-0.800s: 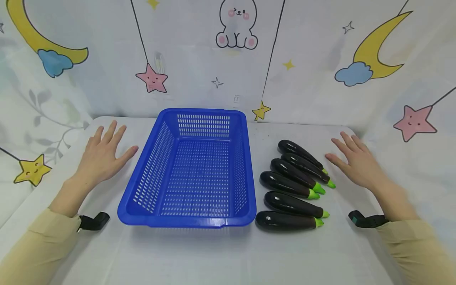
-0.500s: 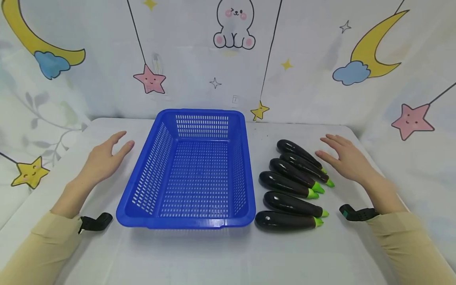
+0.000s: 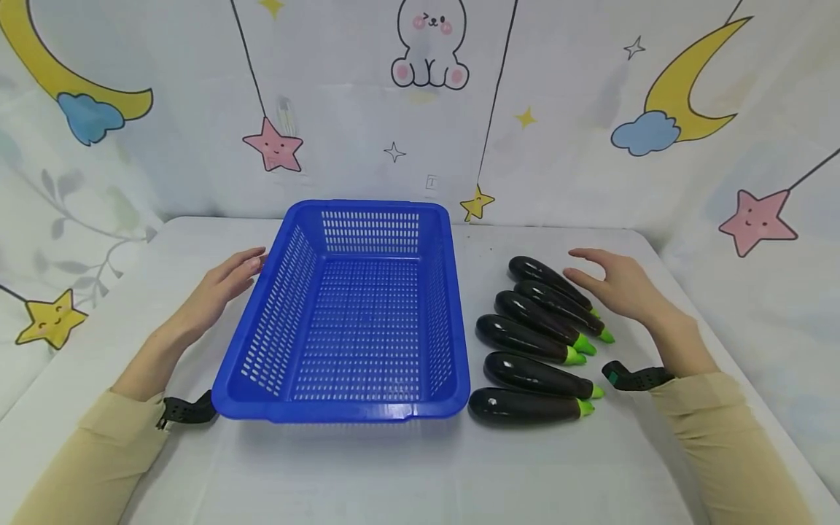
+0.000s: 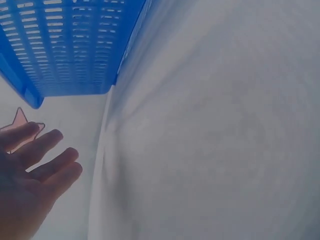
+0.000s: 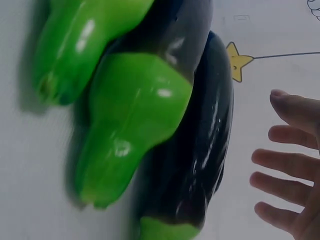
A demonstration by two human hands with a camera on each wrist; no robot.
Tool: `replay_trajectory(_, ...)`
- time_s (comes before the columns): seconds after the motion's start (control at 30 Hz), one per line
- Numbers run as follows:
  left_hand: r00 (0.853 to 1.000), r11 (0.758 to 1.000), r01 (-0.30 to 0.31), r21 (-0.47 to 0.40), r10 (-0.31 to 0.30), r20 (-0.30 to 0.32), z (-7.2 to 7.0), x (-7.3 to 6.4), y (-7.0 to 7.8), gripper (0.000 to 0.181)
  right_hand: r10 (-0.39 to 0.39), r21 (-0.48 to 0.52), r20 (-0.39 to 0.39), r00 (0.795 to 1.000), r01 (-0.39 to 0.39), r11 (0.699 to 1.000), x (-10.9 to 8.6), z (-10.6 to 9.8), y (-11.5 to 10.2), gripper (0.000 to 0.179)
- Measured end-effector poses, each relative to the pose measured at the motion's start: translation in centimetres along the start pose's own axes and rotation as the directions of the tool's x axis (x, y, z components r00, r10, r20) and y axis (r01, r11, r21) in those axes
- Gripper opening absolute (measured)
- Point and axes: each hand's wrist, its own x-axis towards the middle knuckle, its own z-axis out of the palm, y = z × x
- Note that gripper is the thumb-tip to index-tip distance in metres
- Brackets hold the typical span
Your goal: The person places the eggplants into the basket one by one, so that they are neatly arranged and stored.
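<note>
A blue plastic basket (image 3: 367, 408) with slotted walls stands upright on the white table, with nothing in it. My left hand (image 3: 213, 295) is beside its far left rim, fingers fairly straight and holding nothing; the left wrist view shows a gap between the fingers (image 4: 42, 147) and the basket (image 4: 75, 50). Right of the basket lie several glossy dark eggplants (image 3: 525, 339) in a loose column, green stem ends to the right. Near the stem end of the farthest eggplant (image 3: 547, 279) hovers my right hand (image 3: 620, 284), relaxed, thumb and fingers apart. The right wrist view shows large green stems (image 5: 135, 100) close up.
The white-covered table (image 3: 354, 474) ends at a printed cloth backdrop (image 3: 564, 175) behind and at the sides. Black wrist straps with cameras, left (image 3: 189, 408) and right (image 3: 633, 377), sit at the sleeve cuffs.
My left hand has moved right towards the basket, its spread fingers drawing together. The right hand has moved left towards the eggplants. Basket and eggplants stay in place.
</note>
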Motion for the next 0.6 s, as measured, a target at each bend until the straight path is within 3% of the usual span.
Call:
replay_trajectory(0.2, 0.996, 0.994, 0.029, -0.103, -0.021, 0.081, 1.1, 0.0, -0.1, 0.063, -0.021, 0.048, 0.036, 0.999, 0.019, 0.999, 0.6, 0.4, -0.1, 0.052)
replay_trajectory(0.3, 0.991, 0.975, 0.040, -0.219, -0.010, 0.134, 1.5, 0.1, -0.4, 0.061, -0.036, 0.088, 0.052, 0.998, 0.031, 0.996, 0.6, 0.7, 0.0, 0.050)
replay_trajectory(0.4, 0.985, 0.924, 0.048, -0.379, 0.020, 0.173, 1.8, 0.0, -0.9, 0.060, -0.042, 0.136, 0.073, 0.996, 0.031, 0.990, 0.7, 1.0, 0.3, 0.048)
replay_trajectory(0.6, 0.971, 0.762, 0.022, -0.648, 0.138, 0.196, 3.0, -0.3, -1.4, 0.051, -0.046, 0.192, 0.108, 0.993, 0.024, 0.981, 0.7, 1.6, 0.9, 0.044)
